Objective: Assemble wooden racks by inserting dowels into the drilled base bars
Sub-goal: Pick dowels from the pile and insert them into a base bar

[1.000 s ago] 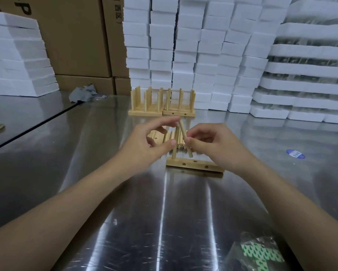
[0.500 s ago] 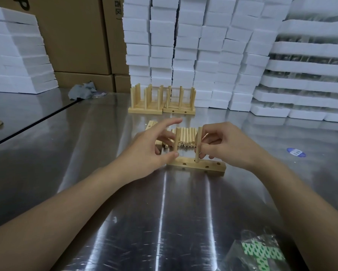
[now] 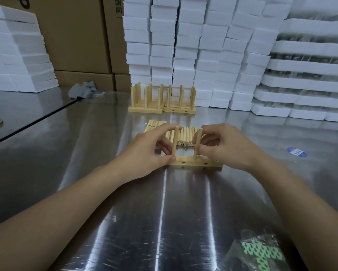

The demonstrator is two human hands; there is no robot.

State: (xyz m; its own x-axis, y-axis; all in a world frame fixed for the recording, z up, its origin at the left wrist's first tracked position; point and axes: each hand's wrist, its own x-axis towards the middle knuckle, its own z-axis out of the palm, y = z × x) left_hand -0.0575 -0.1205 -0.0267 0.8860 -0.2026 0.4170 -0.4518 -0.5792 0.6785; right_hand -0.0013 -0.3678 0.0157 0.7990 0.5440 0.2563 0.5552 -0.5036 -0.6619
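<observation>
A drilled wooden base bar (image 3: 195, 163) lies on the steel table in front of me. Two dowels stand upright in it: a left dowel (image 3: 175, 140) and a right dowel (image 3: 197, 143). My left hand (image 3: 146, 151) holds the left dowel between forefinger at its top and thumb at its foot. My right hand (image 3: 225, 147) pinches the right dowel low down. Behind them lies a row of loose dowels (image 3: 185, 136) and spare base bars (image 3: 154, 125).
Two finished racks (image 3: 162, 100) stand further back. White foam blocks (image 3: 193, 45) and cardboard boxes (image 3: 72, 34) wall the rear. A grey rag (image 3: 82, 90) lies at back left, a blue sticker (image 3: 296, 152) at right, a plastic bag of green-white pads (image 3: 262, 251) near the front edge.
One second ago my right hand held a tilted dowel above the bar; it now stands upright in a hole. Both hands have lowered towards the bar.
</observation>
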